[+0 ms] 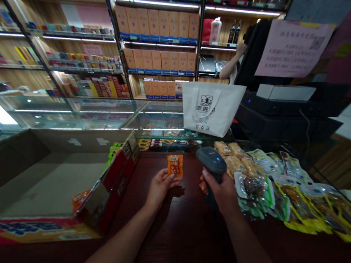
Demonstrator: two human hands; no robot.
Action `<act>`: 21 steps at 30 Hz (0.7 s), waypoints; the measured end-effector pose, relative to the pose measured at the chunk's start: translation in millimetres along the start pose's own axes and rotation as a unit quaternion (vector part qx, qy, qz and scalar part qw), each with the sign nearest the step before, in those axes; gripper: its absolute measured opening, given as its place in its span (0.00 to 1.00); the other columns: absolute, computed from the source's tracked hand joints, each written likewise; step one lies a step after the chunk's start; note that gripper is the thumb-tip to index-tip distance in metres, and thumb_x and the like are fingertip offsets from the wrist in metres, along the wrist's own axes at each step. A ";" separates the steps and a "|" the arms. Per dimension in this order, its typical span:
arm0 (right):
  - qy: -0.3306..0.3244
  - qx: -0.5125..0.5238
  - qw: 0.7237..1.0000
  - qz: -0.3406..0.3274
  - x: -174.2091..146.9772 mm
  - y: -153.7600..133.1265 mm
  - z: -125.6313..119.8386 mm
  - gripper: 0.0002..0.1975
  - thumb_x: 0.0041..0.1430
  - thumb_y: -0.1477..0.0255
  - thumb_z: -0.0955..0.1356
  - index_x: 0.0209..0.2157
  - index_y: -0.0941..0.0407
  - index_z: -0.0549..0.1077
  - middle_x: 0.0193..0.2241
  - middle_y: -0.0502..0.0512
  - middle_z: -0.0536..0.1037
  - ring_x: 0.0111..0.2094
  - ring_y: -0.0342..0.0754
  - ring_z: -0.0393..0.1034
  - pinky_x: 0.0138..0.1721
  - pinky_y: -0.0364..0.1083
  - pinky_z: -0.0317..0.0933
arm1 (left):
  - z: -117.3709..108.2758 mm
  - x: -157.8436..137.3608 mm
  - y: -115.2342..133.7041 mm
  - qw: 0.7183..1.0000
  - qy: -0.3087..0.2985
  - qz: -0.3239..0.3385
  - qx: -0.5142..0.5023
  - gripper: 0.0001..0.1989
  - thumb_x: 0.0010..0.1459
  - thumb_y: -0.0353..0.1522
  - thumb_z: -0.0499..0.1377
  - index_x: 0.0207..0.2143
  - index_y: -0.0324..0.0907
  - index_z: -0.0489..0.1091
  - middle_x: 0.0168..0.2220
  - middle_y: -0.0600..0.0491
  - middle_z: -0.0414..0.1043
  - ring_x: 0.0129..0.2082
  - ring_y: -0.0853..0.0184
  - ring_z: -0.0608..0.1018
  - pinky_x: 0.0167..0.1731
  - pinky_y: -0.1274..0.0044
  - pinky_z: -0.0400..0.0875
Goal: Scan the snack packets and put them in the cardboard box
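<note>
Between the thumb and fingers of my left hand is a small orange snack packet, held up over the dark red counter with its printed face and a white label showing. My right hand is wrapped round the handle of a dark grey barcode scanner. A blue light glows on the scanner's top, and its head points left toward the packet, a short gap apart. A bit of orange shows by my right fingers; what it is I cannot make out.
An open cardboard box stands at left with an orange packet inside. At right lie several bagged foods and wrapped buns. A white tote bag stands behind, beside a dark monitor. Another person's arm shows beyond.
</note>
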State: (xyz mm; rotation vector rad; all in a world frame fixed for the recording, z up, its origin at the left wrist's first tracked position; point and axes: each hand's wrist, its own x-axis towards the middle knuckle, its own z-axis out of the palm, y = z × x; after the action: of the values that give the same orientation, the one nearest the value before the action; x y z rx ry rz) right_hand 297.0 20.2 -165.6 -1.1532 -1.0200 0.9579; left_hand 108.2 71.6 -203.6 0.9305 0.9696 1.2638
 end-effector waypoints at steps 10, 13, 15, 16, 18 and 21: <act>-0.051 -0.029 0.998 0.039 -11.9 17.7 6.7 0.22 0.55 0.50 0.72 0.25 0.57 0.74 0.15 0.50 0.75 0.17 0.44 0.68 0.20 0.42 0.61 | 6.5 2.5 -6.9 0.997 0.062 0.028 0.028 0.19 0.48 0.38 0.71 0.33 0.40 0.65 0.32 0.49 0.81 0.37 0.59 0.85 0.39 0.71 0.80; -0.070 -0.028 0.996 0.048 -15.0 16.3 10.8 0.20 0.56 0.53 0.72 0.27 0.57 0.75 0.15 0.49 0.75 0.16 0.44 0.67 0.20 0.41 0.62 | 6.9 3.2 -6.8 0.998 0.062 0.028 0.012 0.19 0.49 0.38 0.71 0.32 0.41 0.63 0.31 0.50 0.81 0.38 0.58 0.85 0.41 0.70 0.80; -0.082 -0.019 0.995 0.055 -16.7 15.5 12.9 0.19 0.57 0.53 0.72 0.29 0.57 0.75 0.16 0.48 0.75 0.15 0.43 0.67 0.19 0.41 0.61 | 7.0 3.4 -6.8 0.998 0.064 0.028 0.004 0.19 0.49 0.37 0.71 0.33 0.41 0.63 0.32 0.50 0.81 0.39 0.59 0.85 0.42 0.70 0.80; -0.087 -0.016 0.994 0.058 -17.4 15.2 13.6 0.19 0.57 0.54 0.72 0.29 0.57 0.75 0.15 0.48 0.75 0.15 0.43 0.67 0.18 0.41 0.61 | 7.2 3.5 -7.0 0.997 0.066 0.028 0.004 0.19 0.49 0.37 0.70 0.33 0.41 0.63 0.32 0.50 0.81 0.39 0.59 0.85 0.42 0.70 0.80; -0.094 -0.014 0.993 0.064 -18.6 14.4 14.4 0.18 0.57 0.55 0.72 0.26 0.56 0.74 0.15 0.48 0.75 0.15 0.43 0.67 0.18 0.41 0.61 | 7.8 3.6 -7.7 0.997 0.071 0.030 0.008 0.18 0.49 0.37 0.70 0.33 0.41 0.64 0.32 0.50 0.81 0.40 0.59 0.85 0.42 0.70 0.80; -0.102 -0.012 0.992 0.072 -19.5 13.6 14.3 0.19 0.56 0.55 0.72 0.24 0.56 0.74 0.14 0.48 0.74 0.14 0.42 0.67 0.18 0.40 0.61 | 8.9 4.0 -8.8 0.997 0.074 0.034 0.016 0.18 0.49 0.37 0.70 0.32 0.41 0.64 0.31 0.51 0.80 0.40 0.58 0.85 0.41 0.70 0.80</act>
State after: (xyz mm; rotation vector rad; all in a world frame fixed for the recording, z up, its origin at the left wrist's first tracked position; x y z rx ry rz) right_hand 277.2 7.2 -180.0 -1.1794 -1.1247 1.2007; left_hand 119.6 74.6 -209.2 0.9110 1.0847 1.3928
